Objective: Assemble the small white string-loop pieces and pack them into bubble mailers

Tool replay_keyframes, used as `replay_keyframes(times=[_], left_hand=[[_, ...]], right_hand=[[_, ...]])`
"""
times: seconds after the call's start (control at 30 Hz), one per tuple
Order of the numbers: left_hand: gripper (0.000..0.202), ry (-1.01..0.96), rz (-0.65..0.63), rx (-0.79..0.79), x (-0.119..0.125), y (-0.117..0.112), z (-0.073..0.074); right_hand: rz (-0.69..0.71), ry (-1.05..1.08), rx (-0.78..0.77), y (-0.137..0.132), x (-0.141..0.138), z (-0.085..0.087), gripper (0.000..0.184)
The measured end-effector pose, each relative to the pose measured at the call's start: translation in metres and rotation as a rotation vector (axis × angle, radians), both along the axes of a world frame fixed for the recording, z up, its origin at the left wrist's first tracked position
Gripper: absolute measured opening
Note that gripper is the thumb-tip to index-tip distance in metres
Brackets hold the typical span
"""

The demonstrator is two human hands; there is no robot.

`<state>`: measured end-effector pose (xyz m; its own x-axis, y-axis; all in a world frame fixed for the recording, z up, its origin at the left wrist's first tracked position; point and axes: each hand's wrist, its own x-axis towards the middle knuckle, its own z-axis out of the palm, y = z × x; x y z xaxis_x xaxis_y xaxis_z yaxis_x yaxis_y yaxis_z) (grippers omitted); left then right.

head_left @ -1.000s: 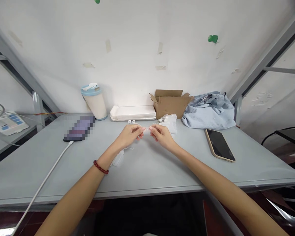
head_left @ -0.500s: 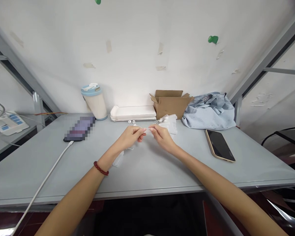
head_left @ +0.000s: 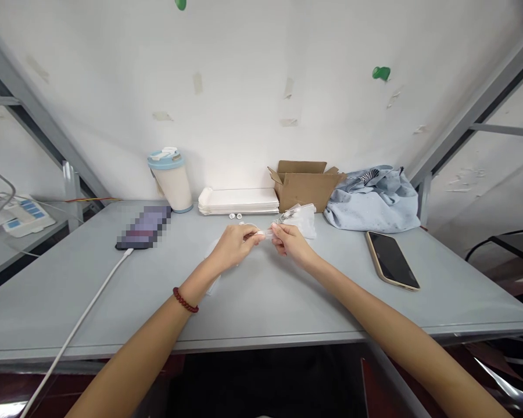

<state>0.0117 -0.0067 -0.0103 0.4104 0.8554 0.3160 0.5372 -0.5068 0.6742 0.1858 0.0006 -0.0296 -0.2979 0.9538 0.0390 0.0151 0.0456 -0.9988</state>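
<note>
Over the middle of the grey table, my two hands meet fingertip to fingertip. My left hand, with a dark red beaded bracelet on its wrist, pinches a small thin white piece. On its other end, the fingertips of my right hand are closed. The piece is too small to name. Behind my right hand lie clear plastic bags with small metallic-looking bits beside them. Two small white round parts sit beyond my left hand. A translucent item is partly hidden under my left wrist.
A white stack of flat boxes, an open cardboard box and a light blue cloth line the wall. At left stand a cup and a phone on a white cable. Another phone lies right.
Both hands stay together at the small white piece. My left hand has turned palm-down and my right fingers have curled in more. The whole view has shifted slightly.
</note>
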Motion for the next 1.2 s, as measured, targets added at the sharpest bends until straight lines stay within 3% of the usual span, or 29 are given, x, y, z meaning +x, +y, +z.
replay_keyframes(times=[0.13, 0.27, 0.43, 0.6, 0.77, 0.9, 1.0, 1.2], left_hand=[[0.029, -0.035, 0.011, -0.026, 0.002, 0.000, -0.002], [0.030, -0.082, 0.045, -0.049, -0.003, 0.005, -0.001], [0.027, -0.105, 0.319, 0.018, -0.029, 0.022, 0.005], [0.025, -0.002, 0.511, 0.122, -0.057, 0.043, -0.005], [0.023, 0.162, 0.448, 0.127, -0.063, 0.054, -0.024], [0.026, 0.136, 0.303, 0.123, -0.055, 0.055, -0.029], [0.028, 0.061, 0.177, 0.058, -0.050, 0.053, -0.025], [0.039, -0.179, 0.132, -0.141, -0.043, 0.035, 0.001]], right_hand=[[-0.020, 0.017, -0.011, -0.002, -0.001, 0.001, 0.054], [-0.117, -0.159, 0.225, -0.004, 0.000, 0.003, 0.045], [-0.270, -0.491, 0.603, -0.001, 0.005, 0.001, 0.036], [-0.358, -0.626, 0.792, 0.008, 0.013, -0.004, 0.033], [-0.408, -0.664, 0.851, 0.012, 0.017, -0.005, 0.028], [-0.407, -0.686, 0.866, 0.012, 0.017, -0.006, 0.025], [-0.393, -0.622, 0.827, 0.010, 0.015, -0.007, 0.024], [-0.289, -0.510, 0.748, 0.004, 0.008, -0.006, 0.021]])
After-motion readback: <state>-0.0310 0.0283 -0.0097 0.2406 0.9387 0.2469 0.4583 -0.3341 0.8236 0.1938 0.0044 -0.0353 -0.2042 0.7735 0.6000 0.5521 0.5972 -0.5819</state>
